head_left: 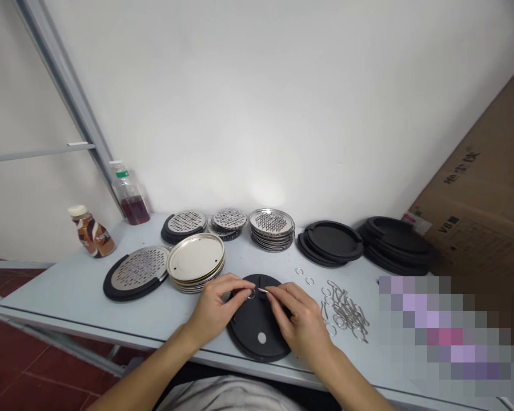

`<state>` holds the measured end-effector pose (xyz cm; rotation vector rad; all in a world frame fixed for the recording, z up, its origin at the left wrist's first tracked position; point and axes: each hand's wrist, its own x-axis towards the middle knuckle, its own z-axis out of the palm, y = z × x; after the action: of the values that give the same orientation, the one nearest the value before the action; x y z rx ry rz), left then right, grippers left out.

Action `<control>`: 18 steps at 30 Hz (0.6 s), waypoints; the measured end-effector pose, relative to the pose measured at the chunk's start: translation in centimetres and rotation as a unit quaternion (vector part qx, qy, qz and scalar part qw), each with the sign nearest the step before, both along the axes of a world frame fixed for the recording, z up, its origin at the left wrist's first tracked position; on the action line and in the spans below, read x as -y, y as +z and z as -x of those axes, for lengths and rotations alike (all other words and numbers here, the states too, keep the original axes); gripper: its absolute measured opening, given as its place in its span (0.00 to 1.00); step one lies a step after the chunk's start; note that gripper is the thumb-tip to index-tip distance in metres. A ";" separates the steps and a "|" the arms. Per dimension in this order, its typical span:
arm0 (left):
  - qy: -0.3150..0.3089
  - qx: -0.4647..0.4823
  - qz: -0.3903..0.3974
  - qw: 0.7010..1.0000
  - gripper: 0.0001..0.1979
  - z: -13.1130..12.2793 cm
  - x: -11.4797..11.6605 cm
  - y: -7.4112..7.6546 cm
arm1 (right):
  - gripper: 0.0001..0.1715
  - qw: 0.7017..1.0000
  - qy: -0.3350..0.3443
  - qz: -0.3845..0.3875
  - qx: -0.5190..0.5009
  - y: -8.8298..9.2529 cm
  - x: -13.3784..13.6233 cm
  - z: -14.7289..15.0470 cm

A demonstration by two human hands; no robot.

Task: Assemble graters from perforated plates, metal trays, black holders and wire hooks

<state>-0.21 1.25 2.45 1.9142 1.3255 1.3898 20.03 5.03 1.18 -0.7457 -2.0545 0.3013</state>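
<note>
A white wall (257, 97) fills the top of the frame, with a bright patch of light low on it. A grey metal rail (64, 85) slants down at upper left, a large cardboard carton (480, 165) stands at right, and dark red floor tiles (21, 359) show at lower left beneath the pale grey counter (64, 291).

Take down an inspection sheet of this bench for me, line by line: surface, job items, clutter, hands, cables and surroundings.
Surface: pale grey table.
Job's things: small metal ring and thin metal piece, held over a black round disc; loose rings and wire clips lie right of it.
Clutter: perforated steel plates, plain metal discs, black discs, two drink bottles.
Grippers: bare left hand pinches the ring; bare right hand pinches the piece.
Cables: nothing seen.
Surroundings: white wall, cardboard box, red tile floor, pixelated patch.
</note>
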 end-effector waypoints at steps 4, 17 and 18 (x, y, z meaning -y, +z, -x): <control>-0.009 0.019 0.033 0.999 0.08 -0.5 -0.5 0.8 | 0.12 1.000 0.003 -0.003 -0.001 -0.1 0.0 0.0; -0.003 0.055 0.027 0.998 0.03 -1.3 -1.1 -0.5 | 0.11 1.000 0.031 0.003 -0.001 0.0 0.1 0.0; -0.005 0.048 0.018 0.999 0.04 -1.3 -1.1 -0.5 | 0.11 1.000 0.031 0.005 -0.001 0.0 0.2 0.0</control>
<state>1.14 2.35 1.99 1.8052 1.2838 1.4254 20.00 4.85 1.17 -0.6893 -2.0773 0.3480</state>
